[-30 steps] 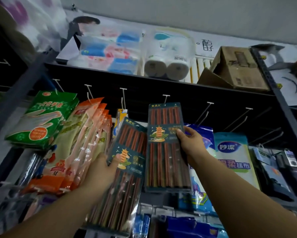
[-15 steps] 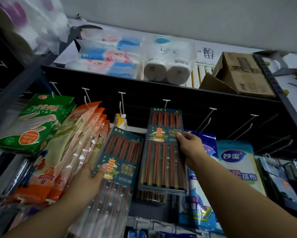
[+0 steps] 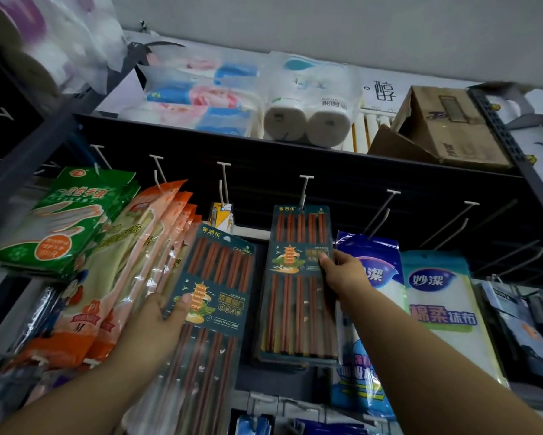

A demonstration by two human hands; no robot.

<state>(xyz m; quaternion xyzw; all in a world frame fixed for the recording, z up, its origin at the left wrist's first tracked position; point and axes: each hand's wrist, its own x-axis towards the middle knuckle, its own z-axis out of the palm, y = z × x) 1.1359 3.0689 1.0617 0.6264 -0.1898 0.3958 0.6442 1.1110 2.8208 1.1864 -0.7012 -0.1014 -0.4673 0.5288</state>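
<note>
Two dark green packs of reddish-brown chopsticks are in front of a shop rack. My right hand pinches the right pack at its right edge, its top at a white peg hook. My left hand holds the left pack by its left edge, thumb on the front; this pack tilts and hangs lower.
Orange glove packs and a green glove pack hang at the left. Blue cloth packs hang at the right beside several bare hooks. The upper shelf carries tissue packs, paper rolls and a cardboard box.
My right hand has lifted its chopstick pack up to the peg hook. My left hand with the other pack has drifted lower and left in view as the camera tilted up.
</note>
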